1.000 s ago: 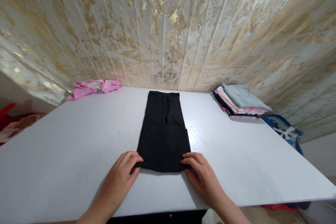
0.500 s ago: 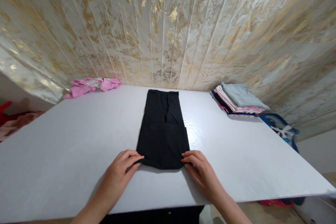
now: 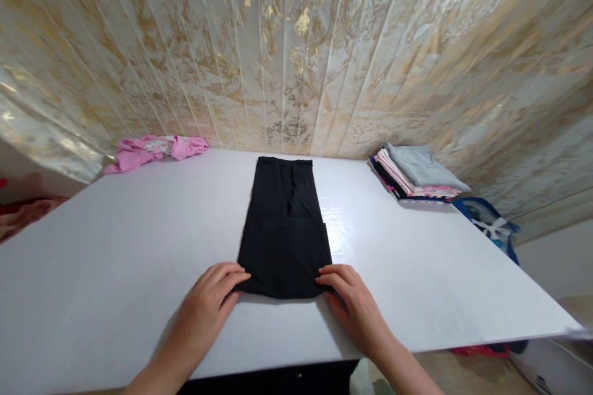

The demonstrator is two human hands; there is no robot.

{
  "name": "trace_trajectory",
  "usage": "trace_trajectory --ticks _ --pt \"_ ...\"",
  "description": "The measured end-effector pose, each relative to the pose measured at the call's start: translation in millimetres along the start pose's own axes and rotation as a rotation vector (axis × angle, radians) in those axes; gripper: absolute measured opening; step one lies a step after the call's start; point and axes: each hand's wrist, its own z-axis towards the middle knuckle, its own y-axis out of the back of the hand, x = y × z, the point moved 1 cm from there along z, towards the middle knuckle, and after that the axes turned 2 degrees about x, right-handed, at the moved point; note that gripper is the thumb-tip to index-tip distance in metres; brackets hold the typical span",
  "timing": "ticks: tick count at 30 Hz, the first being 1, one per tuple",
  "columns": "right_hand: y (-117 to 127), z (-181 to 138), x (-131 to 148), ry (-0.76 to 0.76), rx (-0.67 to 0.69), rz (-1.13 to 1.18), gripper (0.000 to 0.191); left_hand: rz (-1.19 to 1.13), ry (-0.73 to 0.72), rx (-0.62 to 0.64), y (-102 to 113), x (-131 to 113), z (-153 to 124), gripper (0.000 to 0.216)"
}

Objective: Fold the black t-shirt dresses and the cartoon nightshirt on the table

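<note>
A black garment (image 3: 285, 253) lies flat and lengthwise on the white table (image 3: 152, 247). A band-like edge runs along its far end, and a doubled layer covers its near half; whether it is trousers or a skirt I cannot tell. My left hand (image 3: 214, 293) pinches the near left corner, thumb below and fingers on top. At the near right corner, my right hand (image 3: 348, 296) grips the cloth the same way. Between the two hands the near folded edge curves slightly and rests on the tabletop.
A stack of folded clothes (image 3: 419, 173), grey on top, sits at the back right. Crumpled pink clothing (image 3: 160, 151) lies at the back left. Beyond the right edge is a blue-trimmed bag (image 3: 491, 225). A patterned curtain (image 3: 287, 55) hangs behind the table.
The view has shifted slightly, so everything sits a little further left. Both hands still hold the near corners, and the garment keeps its shape.
</note>
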Motion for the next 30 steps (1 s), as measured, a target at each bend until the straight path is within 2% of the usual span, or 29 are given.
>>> trace_trajectory --ticks 11,16,18,21,24,27,30 --pt "2.1 2.7 2.6 -0.005 -0.038 0.015 0.024 -0.044 -0.021 -0.028 -1.1 0.1 0.7 0.025" --pt "1.3 4.9 2.6 -0.009 -0.036 0.02 0.018 0.126 -0.08 -0.038 -3.2 2.4 -2.4 0.026" --pt "1.5 5.3 3.1 -0.011 -0.037 0.023 0.016 0.219 -0.143 -0.019 -6.2 -6.8 -1.8 0.034" --pt "4.1 5.4 4.7 -0.017 -0.031 0.015 0.014 0.284 -0.268 0.075 -17.3 -32.2 0.8 0.045" --pt "10.8 10.1 9.1 -0.006 -0.031 -0.02 0.019 0.314 -0.298 0.162 -32.8 -56.1 1.9 0.061" --pt "17.5 27.8 18.5 0.092 -0.016 -0.059 0.027 0.321 -0.264 0.208 -43.2 -65.2 -0.6 0.077" --pt "12.9 59.2 26.9 0.239 0.136 -0.093 0.037 0.307 -0.275 0.224 -43.7 -63.6 -4.5 0.084"
